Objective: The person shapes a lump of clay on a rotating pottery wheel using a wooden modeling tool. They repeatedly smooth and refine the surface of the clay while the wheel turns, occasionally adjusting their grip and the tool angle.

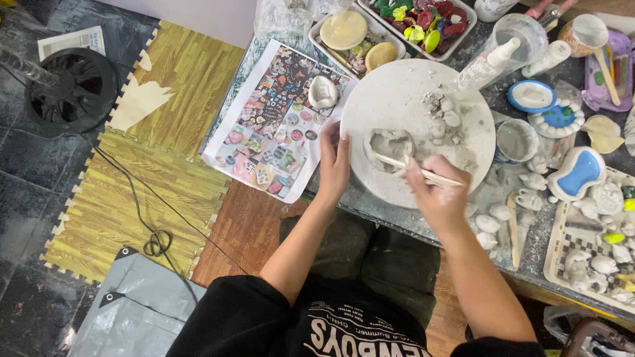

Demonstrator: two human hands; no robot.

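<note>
A round white board (403, 92) dusted with plaster lies on the low table. On it sits a small plaster mould (387, 145) with a hollow middle. My right hand (436, 192) grips a thin wooden stick (410, 165) whose tip pokes into the mould. My left hand (334, 162) rests on the board's left edge beside the mould, fingers bent, holding nothing that I can see. Loose plaster crumbs (444, 119) lie on the board's right half.
A printed picture sheet (274, 125) with a white plaster piece (323, 91) lies left of the board. Trays of coloured moulds (423, 20), bottles (489, 63), blue moulds (579, 173) and a tray of plaster figures (595, 254) crowd the table. A black fan (74, 89) and cable lie on the floor mats.
</note>
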